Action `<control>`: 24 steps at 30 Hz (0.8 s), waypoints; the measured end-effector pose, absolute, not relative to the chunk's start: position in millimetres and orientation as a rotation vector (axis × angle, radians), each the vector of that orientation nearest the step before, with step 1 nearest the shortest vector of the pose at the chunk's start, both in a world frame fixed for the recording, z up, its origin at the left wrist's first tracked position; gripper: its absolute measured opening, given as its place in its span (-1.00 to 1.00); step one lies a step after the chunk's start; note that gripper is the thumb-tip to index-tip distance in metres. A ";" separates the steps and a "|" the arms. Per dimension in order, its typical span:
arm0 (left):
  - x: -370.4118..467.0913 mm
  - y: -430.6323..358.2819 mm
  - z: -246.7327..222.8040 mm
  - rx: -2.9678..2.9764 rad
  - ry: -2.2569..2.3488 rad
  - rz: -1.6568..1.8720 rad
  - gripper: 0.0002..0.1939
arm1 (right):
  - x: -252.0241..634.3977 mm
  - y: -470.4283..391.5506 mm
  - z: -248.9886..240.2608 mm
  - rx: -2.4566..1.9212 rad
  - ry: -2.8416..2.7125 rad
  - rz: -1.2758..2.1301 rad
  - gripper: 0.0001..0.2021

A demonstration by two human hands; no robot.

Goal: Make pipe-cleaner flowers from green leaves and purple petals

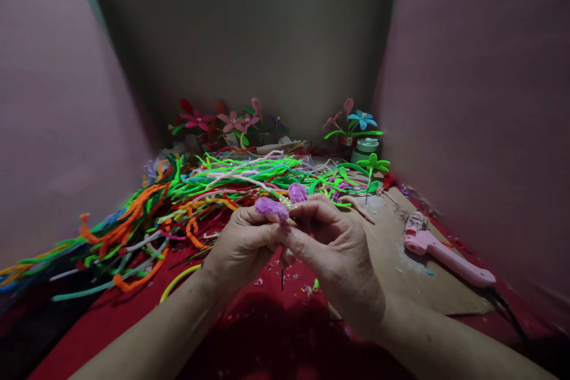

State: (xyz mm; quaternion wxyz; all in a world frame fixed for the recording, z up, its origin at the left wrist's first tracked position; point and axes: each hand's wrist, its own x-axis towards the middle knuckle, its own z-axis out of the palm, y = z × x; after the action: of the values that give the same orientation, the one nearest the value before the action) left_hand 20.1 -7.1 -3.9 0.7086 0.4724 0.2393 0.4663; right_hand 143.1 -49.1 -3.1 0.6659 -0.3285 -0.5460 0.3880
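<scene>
Both hands meet over the middle of the table, pinching a purple pipe-cleaner flower (272, 209). Fuzzy purple petals stick up above the fingertips, with a cluster of pale yellow stamens (287, 202) between them. My left hand (244, 241) is closed on the flower's base from the left, thumb against fingers. From the other side, my right hand (336, 249) grips it too, its thumb and forefinger pressed near the stamens. A thin dark stem end (282, 280) shows below the hands. The fingers hide the rest of the flower.
Many coloured pipe cleaners (249, 172) are heaped at the back and left. On the right, a pink hot glue gun (449, 255) lies on a cardboard sheet (383, 273). Finished flowers (231, 122) and a green-lidded jar (365, 148) stand behind. Scraps litter the red cloth (262, 332).
</scene>
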 end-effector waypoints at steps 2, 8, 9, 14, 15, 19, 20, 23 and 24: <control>20.5 -8.2 -3.5 1.083 0.548 1.030 -0.89 | 142.5 -50.8 -2.3 -0.742 -1.223 0.864 -0.93; 21.8 -13.6 0.7 1.172 0.543 1.085 -0.90 | 142.3 -52.7 -3.8 -0.747 -1.192 0.831 -0.97; 21.8 -14.3 1.8 1.181 0.543 1.091 -0.90 | 142.5 -52.7 -3.8 -0.747 -1.188 0.826 -0.95; 21.9 -15.2 4.4 1.213 0.532 1.099 -0.93 | 143.0 -52.1 -1.8 -0.753 -1.161 0.836 -0.90; 22.0 -15.0 4.1 1.214 0.522 1.098 -0.94 | 142.9 -51.8 -1.5 -0.749 -1.152 0.842 -0.89; 22.0 -13.4 0.8 1.222 0.503 1.084 -0.94 | 142.3 -49.6 -2.6 -0.732 -1.133 0.853 -0.89; 21.7 -12.6 -0.2 1.219 0.504 1.083 -0.93 | 142.3 -49.0 -3.0 -0.723 -1.135 0.856 -0.89; 19.8 -9.5 -2.1 1.179 0.506 1.074 -0.94 | 143.6 -47.0 -3.3 -0.678 -1.160 0.927 -0.96; 18.8 -8.1 -2.1 1.162 0.503 1.064 -0.95 | 144.5 -46.3 -3.0 -0.661 -1.165 0.957 -0.95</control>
State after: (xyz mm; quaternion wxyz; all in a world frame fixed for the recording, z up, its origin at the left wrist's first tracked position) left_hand 18.8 -8.1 -2.1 0.6772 0.5169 0.2237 0.4736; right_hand 144.5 -46.3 -3.0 0.6800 -0.2945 -0.5188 0.4263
